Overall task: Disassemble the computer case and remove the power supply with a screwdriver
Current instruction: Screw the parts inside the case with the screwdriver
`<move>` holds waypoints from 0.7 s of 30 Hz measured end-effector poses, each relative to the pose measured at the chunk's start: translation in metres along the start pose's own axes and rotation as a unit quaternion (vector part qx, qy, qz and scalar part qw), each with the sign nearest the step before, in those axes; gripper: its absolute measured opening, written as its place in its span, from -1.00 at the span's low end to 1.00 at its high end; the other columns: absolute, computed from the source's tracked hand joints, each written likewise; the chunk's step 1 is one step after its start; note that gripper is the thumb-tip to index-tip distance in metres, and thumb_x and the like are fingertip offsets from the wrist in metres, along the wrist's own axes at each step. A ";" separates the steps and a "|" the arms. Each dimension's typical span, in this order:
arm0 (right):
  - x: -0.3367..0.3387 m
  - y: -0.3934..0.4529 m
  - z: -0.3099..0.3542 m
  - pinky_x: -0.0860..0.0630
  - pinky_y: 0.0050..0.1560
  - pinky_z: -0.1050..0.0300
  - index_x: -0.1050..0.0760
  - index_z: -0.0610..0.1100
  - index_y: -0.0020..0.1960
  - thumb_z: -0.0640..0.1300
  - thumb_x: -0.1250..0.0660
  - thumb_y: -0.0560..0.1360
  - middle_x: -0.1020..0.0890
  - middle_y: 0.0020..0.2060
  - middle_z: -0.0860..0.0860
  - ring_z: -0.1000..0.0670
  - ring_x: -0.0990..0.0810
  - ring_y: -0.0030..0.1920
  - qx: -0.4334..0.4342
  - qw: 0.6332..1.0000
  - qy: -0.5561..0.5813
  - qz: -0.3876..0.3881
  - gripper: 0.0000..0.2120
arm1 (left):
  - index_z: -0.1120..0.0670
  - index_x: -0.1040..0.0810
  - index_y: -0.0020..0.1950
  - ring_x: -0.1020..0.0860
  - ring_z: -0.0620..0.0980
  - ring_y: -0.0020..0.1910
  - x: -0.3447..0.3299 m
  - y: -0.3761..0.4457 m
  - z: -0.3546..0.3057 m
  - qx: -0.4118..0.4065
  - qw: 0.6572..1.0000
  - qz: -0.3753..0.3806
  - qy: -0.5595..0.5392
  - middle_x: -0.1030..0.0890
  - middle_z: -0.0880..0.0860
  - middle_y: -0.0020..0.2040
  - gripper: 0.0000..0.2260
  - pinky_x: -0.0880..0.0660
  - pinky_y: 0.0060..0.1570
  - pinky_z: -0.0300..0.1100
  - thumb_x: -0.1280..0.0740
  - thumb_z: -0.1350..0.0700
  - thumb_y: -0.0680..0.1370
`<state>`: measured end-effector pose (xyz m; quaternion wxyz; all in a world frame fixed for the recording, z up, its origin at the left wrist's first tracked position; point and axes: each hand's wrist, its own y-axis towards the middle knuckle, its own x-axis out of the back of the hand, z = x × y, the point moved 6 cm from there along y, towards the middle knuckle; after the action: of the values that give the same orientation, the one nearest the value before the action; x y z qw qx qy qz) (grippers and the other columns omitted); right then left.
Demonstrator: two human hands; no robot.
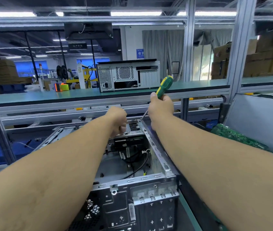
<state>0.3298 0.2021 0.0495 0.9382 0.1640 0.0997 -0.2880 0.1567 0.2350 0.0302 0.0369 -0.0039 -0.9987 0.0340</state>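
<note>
We've got the computer case (pixel 133 181) open on the bench, bare silver metal, cables inside, long axis running away from us. Right hand (pixel 161 106) gripping the green-yellow screwdriver (pixel 163 86), shaft angled down-left, tip at the far top rail. Left hand (pixel 118 120) fisted on the far edge

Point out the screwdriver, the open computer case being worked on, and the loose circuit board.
screwdriver (pixel 163 86), head view, green and yellow handle above the right hand.
open computer case (pixel 155 148), head view, right side rail.
circuit board (pixel 232 135), head view, green face at right.
</note>
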 end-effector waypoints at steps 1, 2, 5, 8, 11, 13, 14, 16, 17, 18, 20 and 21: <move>0.012 0.006 0.004 -0.44 -0.28 0.08 -0.52 -0.01 -0.04 0.07 -0.32 0.62 -0.58 -0.23 -0.01 -0.05 -0.49 -0.29 -0.009 1.000 0.000 0.011 -0.84 | 0.01 -0.27 -0.22 -0.16 -0.05 -0.52 -0.003 0.005 0.005 0.038 0.997 0.028 -0.063 -0.24 -0.01 -0.46 -0.72 -0.11 -0.45 -0.21 0.04 0.25 0.63; 0.029 0.012 0.008 -0.46 -0.27 0.06 -0.53 -0.01 -0.02 0.07 -0.32 0.62 -0.57 -0.23 -0.03 -0.05 -0.49 -0.27 -0.012 1.000 -0.004 0.021 -0.84 | 0.02 -0.25 -0.23 -0.13 -0.06 -0.52 -0.004 0.004 0.008 0.078 0.988 0.039 -0.126 -0.22 -0.03 -0.45 -0.72 -0.08 -0.47 -0.23 0.05 0.24 0.64; 0.094 0.025 0.009 -0.43 -0.34 0.09 -0.52 -0.03 0.01 0.06 -0.33 0.63 -0.54 -0.29 -0.03 -0.02 -0.47 -0.32 -0.026 0.999 -0.014 0.042 -0.84 | 0.05 -0.26 -0.24 -0.13 -0.07 -0.52 -0.008 0.000 0.003 0.124 0.959 0.022 -0.256 -0.22 -0.04 -0.43 -0.69 -0.13 -0.59 -0.23 0.06 0.18 0.68; 0.167 0.025 -0.009 -0.33 -0.36 0.09 -0.53 -0.08 -0.01 0.02 -0.36 0.63 -0.48 -0.36 -0.02 0.00 -0.41 -0.37 -0.036 0.996 -0.048 0.059 -0.83 | 0.09 -0.36 -0.15 -0.13 -0.08 -0.51 -0.038 -0.023 -0.010 0.130 0.947 0.028 -0.293 -0.21 -0.03 -0.42 -0.69 -0.11 -0.62 -0.26 0.09 0.25 0.67; 0.223 0.015 -0.032 -0.24 -0.41 0.10 -0.48 -0.11 -0.10 -0.01 -0.39 0.62 -0.37 -0.42 -0.01 0.00 -0.31 -0.44 -0.048 0.993 -0.077 0.075 -0.79 | 0.14 -0.45 -0.03 -0.15 -0.11 -0.51 -0.092 -0.057 -0.034 0.102 0.962 0.089 -0.237 -0.26 -0.01 -0.41 -0.63 -0.10 -0.60 -0.30 0.14 0.30 0.65; 0.246 0.007 -0.047 -0.14 -0.47 0.17 -0.44 -0.12 -0.09 -0.04 -0.38 0.62 -0.29 -0.42 0.00 0.02 -0.20 -0.48 -0.068 0.992 -0.055 0.086 -0.79 | 0.16 -0.46 -0.03 -0.17 -0.13 -0.44 -0.138 -0.083 -0.043 0.093 0.969 0.148 -0.174 -0.29 -0.01 -0.38 -0.61 -0.11 -0.58 -0.33 0.15 0.31 0.65; 0.254 0.002 -0.054 -0.12 -0.49 0.21 -0.44 -0.12 -0.09 -0.05 -0.38 0.62 -0.28 -0.42 0.00 0.03 -0.18 -0.50 -0.077 0.992 -0.048 0.088 -0.80 | 0.15 -0.46 -0.04 -0.17 -0.14 -0.42 -0.161 -0.093 -0.043 0.090 0.971 0.164 -0.146 -0.29 0.00 -0.38 -0.60 -0.10 -0.57 -0.34 0.16 0.30 0.65; 0.263 -0.005 -0.069 -0.11 -0.53 0.24 -0.44 -0.09 -0.14 -0.06 -0.38 0.61 -0.28 -0.45 0.02 0.04 -0.17 -0.53 -0.087 0.992 -0.034 0.085 -0.79 | 0.13 -0.43 -0.08 -0.17 -0.15 -0.42 -0.207 -0.113 -0.032 0.102 0.970 0.194 -0.102 -0.29 0.00 -0.39 -0.60 -0.07 -0.53 -0.36 0.19 0.28 0.66; 0.264 -0.008 -0.077 -0.12 -0.52 0.24 -0.43 -0.08 -0.16 -0.07 -0.39 0.61 -0.28 -0.46 0.02 0.04 -0.18 -0.54 -0.090 0.992 -0.027 0.082 -0.78 | 0.11 -0.41 -0.11 -0.17 -0.15 -0.44 -0.227 -0.120 -0.021 0.112 0.971 0.197 -0.080 -0.29 0.00 -0.40 -0.60 -0.06 -0.53 -0.36 0.19 0.26 0.66; 0.265 -0.010 -0.085 -0.13 -0.51 0.22 -0.43 -0.07 -0.18 -0.07 -0.40 0.61 -0.29 -0.46 0.03 0.04 -0.19 -0.53 -0.091 0.992 -0.025 0.079 -0.76 | 0.09 -0.39 -0.15 -0.17 -0.15 -0.47 -0.246 -0.124 -0.006 0.127 0.970 0.198 -0.062 -0.29 0.00 -0.42 -0.61 -0.06 -0.54 -0.36 0.18 0.25 0.66; 0.268 -0.014 -0.098 -0.19 -0.42 0.14 -0.43 -0.05 -0.24 -0.08 -0.43 0.58 -0.37 -0.44 0.01 0.00 -0.28 -0.44 -0.079 0.994 -0.026 0.071 -0.73 | 0.05 -0.33 -0.22 -0.17 -0.16 -0.56 -0.274 -0.128 0.030 0.166 0.967 0.187 -0.042 -0.27 -0.02 -0.42 -0.64 -0.05 -0.61 -0.36 0.14 0.25 0.65; 0.269 -0.015 -0.104 -0.25 -0.38 0.11 -0.46 -0.06 -0.23 -0.08 -0.44 0.57 -0.46 -0.41 -0.01 -0.02 -0.36 -0.39 -0.077 0.994 -0.017 0.072 -0.75 | 0.04 -0.30 -0.25 -0.17 -0.14 -0.59 -0.281 -0.127 0.050 0.189 0.967 0.166 -0.045 -0.26 -0.02 -0.42 -0.66 -0.04 -0.63 -0.38 0.12 0.25 0.63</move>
<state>0.5308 0.0910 -0.1261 0.9679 0.0927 0.0934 -0.2143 0.4327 0.1020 -0.0320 -0.0139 -0.1612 -0.9601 0.2280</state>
